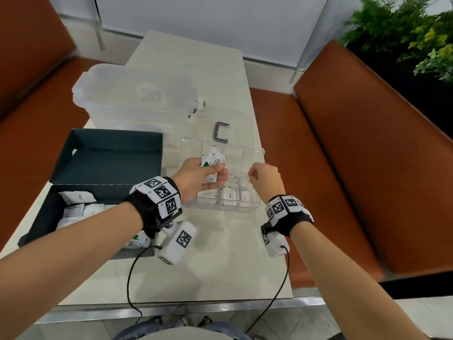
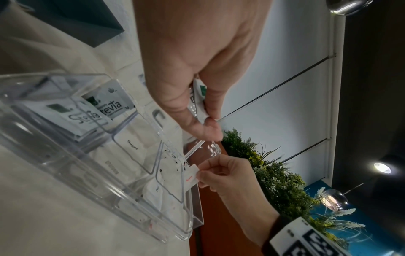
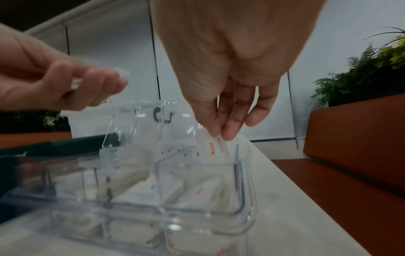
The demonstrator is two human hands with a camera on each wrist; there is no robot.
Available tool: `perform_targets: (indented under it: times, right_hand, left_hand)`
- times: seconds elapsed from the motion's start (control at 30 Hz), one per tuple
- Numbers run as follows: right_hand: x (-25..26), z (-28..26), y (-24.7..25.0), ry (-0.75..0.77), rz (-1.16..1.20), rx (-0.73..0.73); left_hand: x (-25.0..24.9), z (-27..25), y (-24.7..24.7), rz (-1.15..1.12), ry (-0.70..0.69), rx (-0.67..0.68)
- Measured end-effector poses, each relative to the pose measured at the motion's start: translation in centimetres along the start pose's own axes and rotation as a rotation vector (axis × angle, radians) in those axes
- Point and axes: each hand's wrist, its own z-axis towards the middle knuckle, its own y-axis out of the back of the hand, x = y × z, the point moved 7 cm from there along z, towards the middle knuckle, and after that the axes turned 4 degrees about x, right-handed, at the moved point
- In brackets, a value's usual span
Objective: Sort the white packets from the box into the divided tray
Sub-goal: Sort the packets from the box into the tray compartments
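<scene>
The clear divided tray (image 1: 257, 153) stands mid-table, with white packets in its near compartments (image 1: 230, 196). My left hand (image 1: 218, 174) hovers over the tray's left side and grips a small stack of green-printed Stevia packets (image 1: 212, 161), also pinched edge-on (image 2: 197, 100). My right hand (image 1: 251, 175) pinches one white packet with red print (image 3: 213, 149) just above the tray's right compartment. More Stevia packets (image 2: 105, 107) and a Sugar packet (image 2: 131, 143) lie in the tray. The dark box (image 1: 107, 153) at left holds several white packets (image 1: 78, 209).
A large clear storage container (image 1: 134, 94) stands behind the box. A grey C-shaped piece (image 1: 221, 132) lies just beyond the tray. Orange bench seats (image 1: 367, 168) flank the narrow table, whose front edge (image 1: 171, 305) is close to me. Plants (image 1: 416, 33) stand at the far right.
</scene>
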Motion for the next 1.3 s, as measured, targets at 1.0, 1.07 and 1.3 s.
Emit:
perform_targets:
  times: [1.0,1.07,1.3]
  right_hand:
    - [-0.1,-0.8,0.5,0.010,-0.163,-0.094]
    - [0.4,-1.0,1.8,0.010,0.016,-0.144]
    - [5.3,-1.9,3.9,0.156,0.462,-0.045]
  left_hand:
    - [0.0,-0.7,-0.3,-0.140,0.118,-0.010]
    - [0.0,-0.6,-0.4,-0.105,0.095,0.017]
    - [0.0,-0.3,-1.0,0.041,-0.019,0.053]
